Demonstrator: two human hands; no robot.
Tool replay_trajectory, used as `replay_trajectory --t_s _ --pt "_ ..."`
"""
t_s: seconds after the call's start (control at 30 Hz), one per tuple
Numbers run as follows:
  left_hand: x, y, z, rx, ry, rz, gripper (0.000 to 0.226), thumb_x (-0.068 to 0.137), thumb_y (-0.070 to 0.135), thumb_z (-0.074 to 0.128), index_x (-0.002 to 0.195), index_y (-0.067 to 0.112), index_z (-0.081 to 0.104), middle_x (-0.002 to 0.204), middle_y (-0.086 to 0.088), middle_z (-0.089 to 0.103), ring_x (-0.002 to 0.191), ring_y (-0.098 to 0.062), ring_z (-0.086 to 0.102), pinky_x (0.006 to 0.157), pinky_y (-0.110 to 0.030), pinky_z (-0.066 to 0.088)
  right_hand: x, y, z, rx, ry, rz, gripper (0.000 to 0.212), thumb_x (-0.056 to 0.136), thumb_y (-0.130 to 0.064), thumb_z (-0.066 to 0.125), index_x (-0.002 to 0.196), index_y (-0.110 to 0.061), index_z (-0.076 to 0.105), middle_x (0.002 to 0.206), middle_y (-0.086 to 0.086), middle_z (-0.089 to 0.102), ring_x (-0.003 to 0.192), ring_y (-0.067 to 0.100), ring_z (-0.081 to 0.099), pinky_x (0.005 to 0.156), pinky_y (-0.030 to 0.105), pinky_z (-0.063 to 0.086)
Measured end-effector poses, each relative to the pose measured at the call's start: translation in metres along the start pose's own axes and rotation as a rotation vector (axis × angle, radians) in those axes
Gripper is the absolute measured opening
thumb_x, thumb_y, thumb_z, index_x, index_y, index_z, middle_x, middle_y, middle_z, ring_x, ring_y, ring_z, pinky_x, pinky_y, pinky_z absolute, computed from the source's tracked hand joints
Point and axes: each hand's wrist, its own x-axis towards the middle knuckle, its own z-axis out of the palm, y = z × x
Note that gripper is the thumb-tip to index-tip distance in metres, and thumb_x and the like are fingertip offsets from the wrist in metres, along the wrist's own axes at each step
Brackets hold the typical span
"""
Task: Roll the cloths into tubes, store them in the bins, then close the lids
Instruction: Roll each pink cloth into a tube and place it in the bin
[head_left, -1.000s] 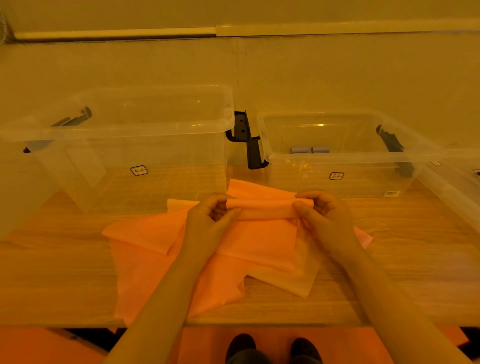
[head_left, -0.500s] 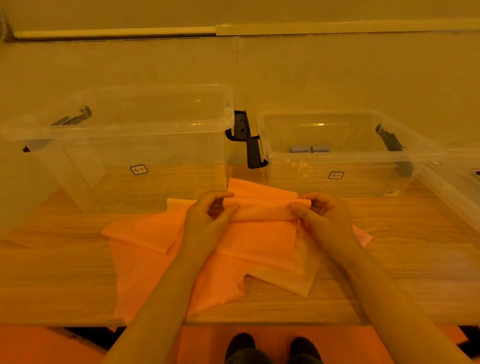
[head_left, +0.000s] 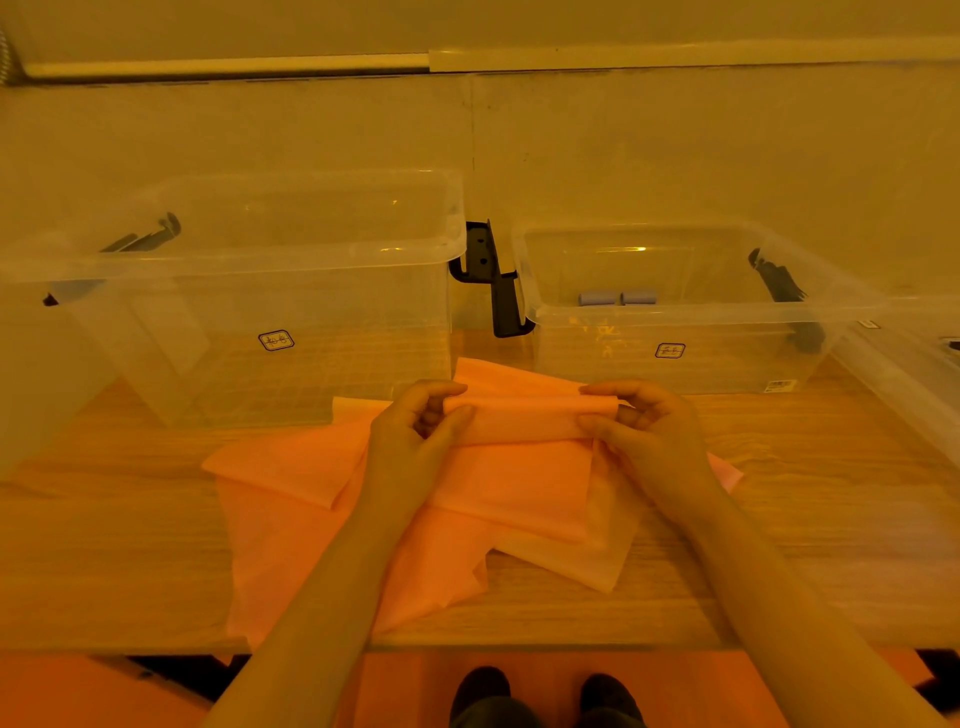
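Note:
Several orange cloths (head_left: 291, 478) lie overlapped on the wooden table (head_left: 104, 561). The top cloth (head_left: 519, 478) has its far edge rolled into a short tube (head_left: 524, 415). My left hand (head_left: 415, 431) pinches the tube's left end, and my right hand (head_left: 644, 431) pinches its right end. Behind the cloths stand two clear bins without lids: a large bin (head_left: 234, 291) at the left and a smaller bin (head_left: 691, 322) at the right. The smaller bin holds two small grey rolls (head_left: 618, 298).
Black latch handles (head_left: 493, 280) hang between the two bins. Another clear plastic piece (head_left: 914, 374) lies at the right edge of the table. A wall stands just behind the bins. My shoes (head_left: 540, 696) show below the table's near edge.
The tube has been rolled a little further toward me. My fingers shifted slightly along it. Bins and the other cloths have not moved.

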Motion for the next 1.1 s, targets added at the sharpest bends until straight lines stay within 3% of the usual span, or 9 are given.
replay_trajectory --t_s 0.13,0.27,0.4,0.57,0.7,0.9,1.1 --pt "-0.0009 0.0008 0.0006 -0.024 -0.022 -0.005 0.029 0.084 0.009 0.07 0.099 0.032 0.065 0.08 0.008 0.057 0.069 0.002 0.049 0.062 -0.011 0.04 -0.0005 -0.0003 0.0008 -0.027 0.05 -0.023 0.021 0.08 -0.006 0.074 0.088 -0.024 0.07 0.083 -0.003 0.073 0.062 0.001 0.064 0.05 0.015 0.048" --pt "-0.0009 -0.0015 0.001 -0.049 -0.044 -0.01 0.038 0.079 0.002 0.073 0.1 0.033 0.065 0.092 0.005 0.064 0.073 -0.001 0.053 0.065 -0.011 0.042 -0.0007 -0.0005 0.001 -0.048 0.06 -0.027 0.014 0.082 -0.013 0.073 0.088 -0.024 0.069 0.077 -0.006 0.073 0.06 0.006 0.063 0.05 0.019 0.051" --pt "-0.0006 -0.001 -0.0003 0.019 -0.036 -0.028 0.024 0.082 0.011 0.072 0.101 0.026 0.068 0.102 0.003 0.066 0.083 -0.004 0.058 0.069 -0.01 0.045 0.0001 0.0003 0.0013 -0.059 0.045 -0.022 0.016 0.084 -0.015 0.07 0.096 -0.025 0.068 0.079 -0.008 0.073 0.063 0.01 0.064 0.053 0.024 0.053" --pt "-0.001 -0.0011 -0.0001 0.009 -0.01 -0.035 0.019 0.084 0.015 0.071 0.093 0.031 0.065 0.09 0.0 0.065 0.078 -0.011 0.056 0.065 -0.012 0.044 -0.0002 0.0004 0.0001 -0.093 0.022 -0.058 0.012 0.084 -0.015 0.07 0.091 -0.024 0.07 0.085 -0.008 0.072 0.073 0.006 0.066 0.056 0.021 0.054" --pt "-0.0003 -0.0005 -0.0004 0.023 0.011 -0.023 0.023 0.086 0.017 0.068 0.093 0.038 0.06 0.087 0.002 0.061 0.076 -0.01 0.054 0.064 -0.016 0.044 -0.002 -0.0011 -0.0003 -0.084 -0.035 -0.075 0.026 0.077 -0.003 0.074 0.093 -0.022 0.068 0.091 -0.008 0.071 0.079 0.002 0.069 0.06 0.016 0.054" --pt "-0.0003 0.0012 0.0003 -0.004 0.025 -0.032 0.022 0.087 0.017 0.067 0.092 0.036 0.06 0.083 -0.003 0.06 0.071 -0.009 0.053 0.061 -0.015 0.042 -0.0007 0.0029 -0.0006 -0.047 -0.025 -0.065 0.018 0.078 -0.006 0.075 0.092 -0.017 0.071 0.093 -0.006 0.074 0.086 0.008 0.07 0.065 0.02 0.055" --pt "-0.0026 0.0014 -0.0003 -0.024 -0.011 -0.043 0.03 0.076 0.012 0.077 0.09 0.037 0.065 0.085 0.001 0.064 0.074 -0.008 0.055 0.063 -0.015 0.045 0.0014 0.0015 -0.0003 0.036 0.027 -0.059 0.022 0.078 -0.002 0.073 0.091 -0.018 0.066 0.086 -0.001 0.072 0.075 0.009 0.07 0.059 0.02 0.055"
